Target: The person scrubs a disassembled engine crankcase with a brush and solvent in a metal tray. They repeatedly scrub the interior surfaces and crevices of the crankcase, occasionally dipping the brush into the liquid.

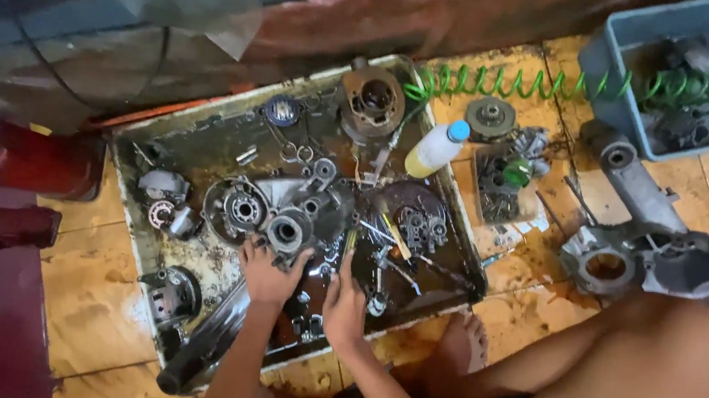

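Both my hands reach into a dirty metal tray [134, 163] full of oily engine parts on the floor. My left hand [270, 271] rests with spread fingers on a grey engine casing with a round bearing hole [288, 231]. My right hand [345, 305] lies just to its right, fingers pointing up toward small metal parts and a yellow-handled tool [395, 234]; whether it grips anything I cannot tell. A round cover plate [237, 209] sits left of the casing. A rusty cylinder [372, 100] stands at the tray's far edge.
A white bottle with a blue cap [435, 148] leans on the tray's right rim. A green coiled hose [507, 82] runs to a blue-grey bin [609, 50] of parts. A large crankcase half [632, 228] lies right. My bare knee [661, 372] and foot [464, 342] are near.
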